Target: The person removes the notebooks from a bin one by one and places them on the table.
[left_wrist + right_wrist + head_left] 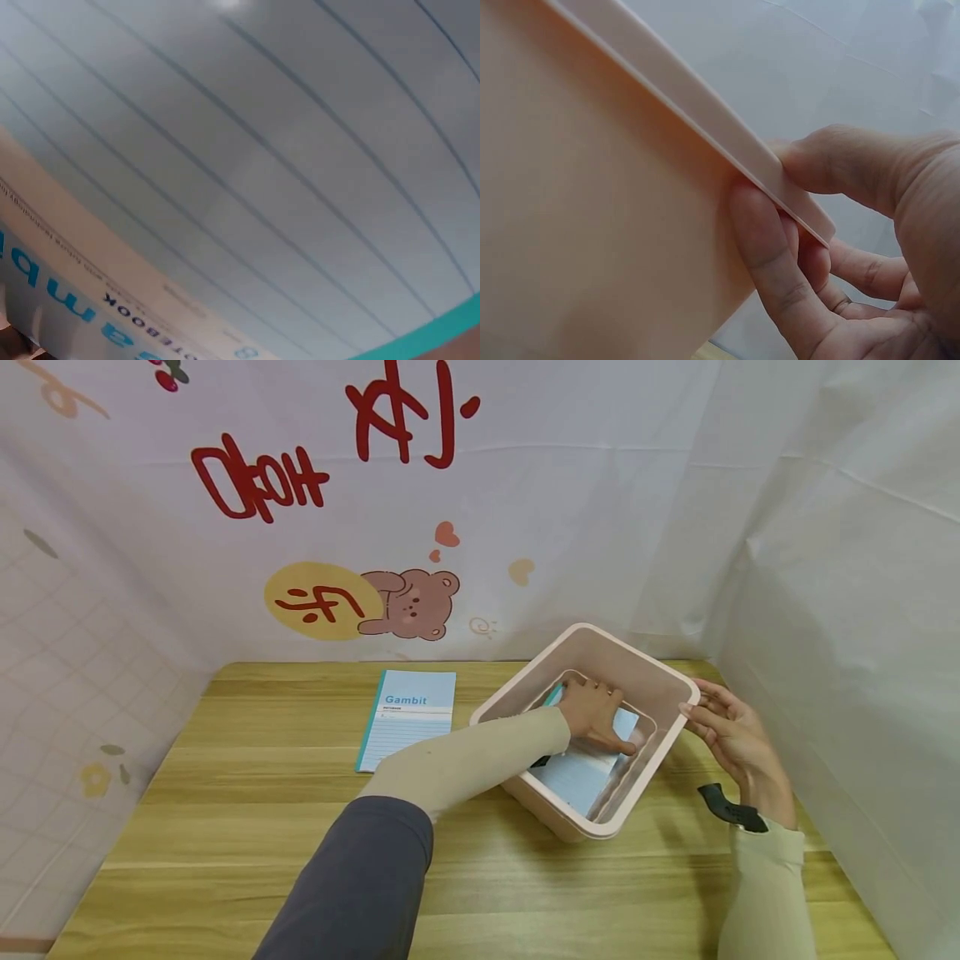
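My left hand (596,714) is inside a pale pink plastic bin (525,689), spread across a light blue notebook (581,777) with its thumb at one edge and its fingers toward the opposite side. Close up in the left wrist view, the ruled notebook cover (247,172) fills the frame, its printed title upside down and its teal spine at lower right. The right hand (731,731) pinches the bin's rim at the right corner; the right wrist view shows the thumb (840,161) over the rim and fingers beneath it. The bin sits tilted toward me.
Left of the bin, another light blue Gambit notebook (408,714) lies on the wooden table (247,793), partly behind the left forearm. A white printed curtain (600,527) stands along the table's back and sides, close by the right hand.
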Motion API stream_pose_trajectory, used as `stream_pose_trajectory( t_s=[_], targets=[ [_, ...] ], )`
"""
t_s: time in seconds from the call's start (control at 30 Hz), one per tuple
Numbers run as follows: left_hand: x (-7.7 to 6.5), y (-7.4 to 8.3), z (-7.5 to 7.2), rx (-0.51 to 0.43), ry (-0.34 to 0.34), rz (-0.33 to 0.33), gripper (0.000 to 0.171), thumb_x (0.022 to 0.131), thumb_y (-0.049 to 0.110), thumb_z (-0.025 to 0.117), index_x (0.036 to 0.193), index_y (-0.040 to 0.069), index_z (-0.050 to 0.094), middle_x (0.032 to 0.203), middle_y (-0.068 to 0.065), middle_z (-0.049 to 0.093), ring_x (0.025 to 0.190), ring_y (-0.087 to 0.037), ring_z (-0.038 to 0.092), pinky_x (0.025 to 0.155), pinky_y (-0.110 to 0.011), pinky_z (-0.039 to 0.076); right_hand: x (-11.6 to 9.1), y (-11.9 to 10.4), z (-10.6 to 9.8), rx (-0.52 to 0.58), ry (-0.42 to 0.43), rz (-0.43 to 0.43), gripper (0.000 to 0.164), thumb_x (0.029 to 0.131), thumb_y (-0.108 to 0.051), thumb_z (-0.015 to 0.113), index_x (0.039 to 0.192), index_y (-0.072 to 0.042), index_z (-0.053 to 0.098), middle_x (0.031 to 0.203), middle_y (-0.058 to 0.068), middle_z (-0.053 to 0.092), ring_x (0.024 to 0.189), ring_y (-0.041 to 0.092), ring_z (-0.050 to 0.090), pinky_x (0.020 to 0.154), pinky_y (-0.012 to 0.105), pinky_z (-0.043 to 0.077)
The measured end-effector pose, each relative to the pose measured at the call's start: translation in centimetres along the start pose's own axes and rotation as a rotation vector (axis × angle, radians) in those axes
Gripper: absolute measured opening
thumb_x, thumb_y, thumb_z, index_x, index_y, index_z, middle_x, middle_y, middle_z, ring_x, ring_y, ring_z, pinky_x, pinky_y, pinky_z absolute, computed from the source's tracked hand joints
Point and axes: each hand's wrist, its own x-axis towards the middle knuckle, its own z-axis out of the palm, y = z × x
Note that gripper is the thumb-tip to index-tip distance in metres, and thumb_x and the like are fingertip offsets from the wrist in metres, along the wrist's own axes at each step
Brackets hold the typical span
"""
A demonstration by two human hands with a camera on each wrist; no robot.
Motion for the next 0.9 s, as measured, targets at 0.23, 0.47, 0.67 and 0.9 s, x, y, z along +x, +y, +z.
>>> stream_pose_trajectory(
  t_s=[0.23,0.47,0.67,0.9],
  targets=[
    [-0.1,-0.3,-0.1,0.032,0.000,0.010,0.094,0.079,0.093,0.040,0.155,0.038,0.039,0.154,-0.001,0.051,0.141,-0.026,0.047,0.108,-0.060,0.037,0.0,0.0,0.0,0.007,-0.005,-0.003,0.043,0.098,0.012,0.056,0.137,-0.005,0.055,0.108,0.004,0.068,0.094,0.013,0.069,0.080,0.025,0.060],
    [0.2,-0.5,0.0,0.032,0.064,0.058,0.091,0.082,0.092,0.036,0.151,0.035,0.046,0.149,-0.003,0.054,0.137,-0.026,0.048,0.108,-0.058,0.036,-0.1,-0.1,0.0,0.000,-0.004,-0.004,0.043,0.098,0.012,0.056,0.138,-0.005,0.054,0.109,0.004,0.067,0.094,0.012,0.069,0.080,0.024,0.060],
    [0.5,-0.5,-0.3,0.058,0.136,0.080,0.088,0.081,0.093,0.035,0.145,0.034,0.052,0.139,0.002,0.060,0.127,-0.021,0.052,0.102,-0.050,0.033,-0.1,0.0,0.1,0.008,-0.018,-0.011,0.044,0.098,0.012,0.055,0.139,-0.004,0.051,0.111,0.005,0.066,0.095,0.012,0.069,0.082,0.024,0.060],
    [0.3,-0.6,-1.1,0.073,0.188,0.065,0.086,0.081,0.093,0.037,0.142,0.033,0.054,0.135,0.002,0.062,0.126,-0.022,0.054,0.103,-0.050,0.033,-0.1,0.1,0.0,0.013,-0.019,-0.018,0.042,0.098,0.013,0.054,0.136,-0.005,0.053,0.110,0.004,0.066,0.095,0.012,0.069,0.082,0.024,0.060]
  ],
)
